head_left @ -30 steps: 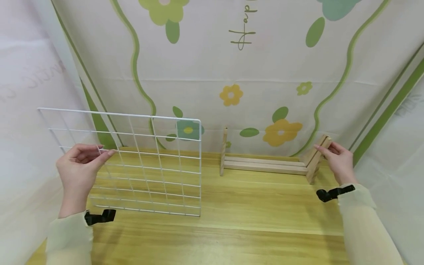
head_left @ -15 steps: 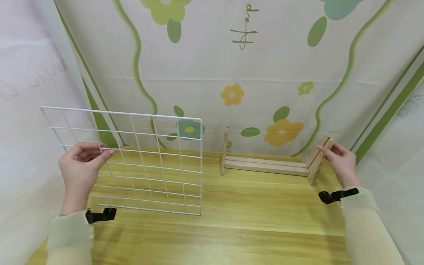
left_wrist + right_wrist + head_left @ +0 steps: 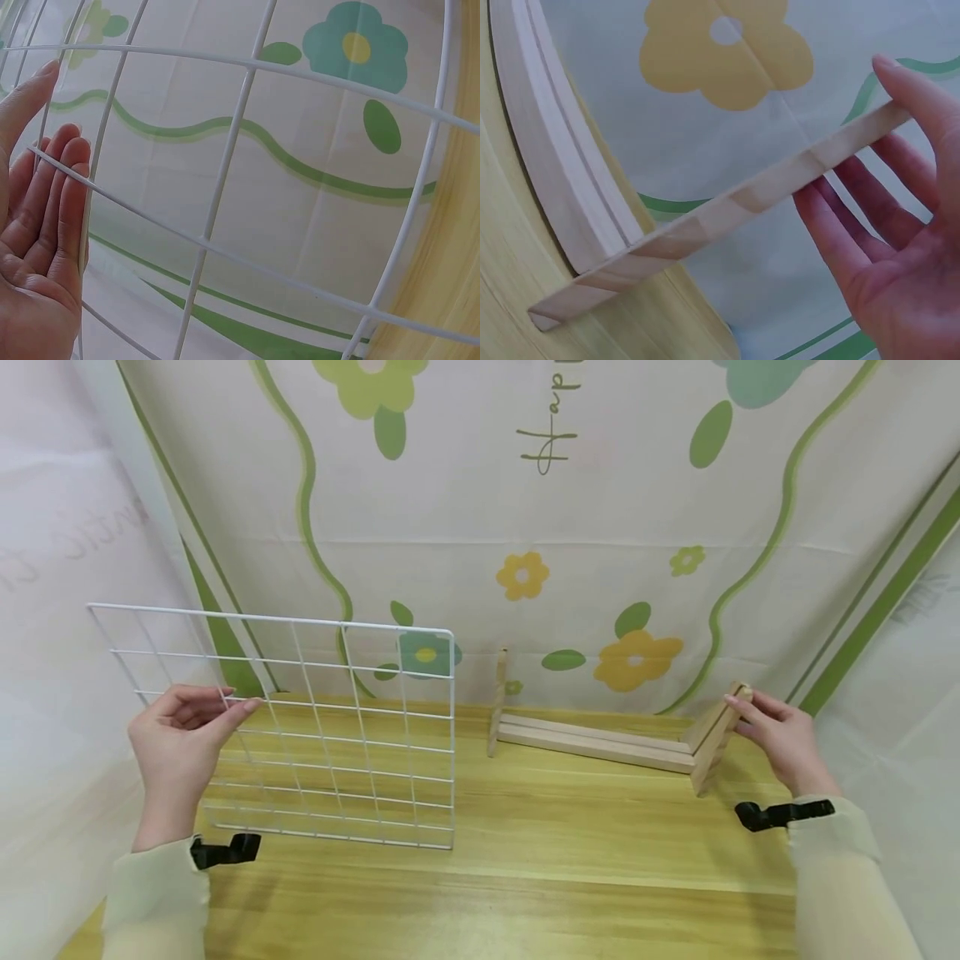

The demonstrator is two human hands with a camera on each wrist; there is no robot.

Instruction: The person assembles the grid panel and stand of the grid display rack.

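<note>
A white wire grid panel (image 3: 337, 702) stands on edge at the left of the table. My left hand (image 3: 180, 735) pinches its wires near the left side, thumb in front; the left wrist view shows the fingers (image 3: 64, 202) beside the wires. Toward the back right is a wooden stand (image 3: 600, 747), a grooved bar between two end pieces. My right hand (image 3: 783, 739) grips the top of its right end piece (image 3: 727, 206) between thumb and fingers. The stand's left end piece (image 3: 498, 702) is upright and untouched.
The wood-grain table (image 3: 487, 902) runs under both things. A white cloth printed with flowers (image 3: 450, 510) hangs behind the table, and more white cloth (image 3: 60, 693) closes off the left and right sides.
My right hand has swung the wooden stand's right end toward me, so its bar now slants more. The grid panel and left hand stay nearly in place.
</note>
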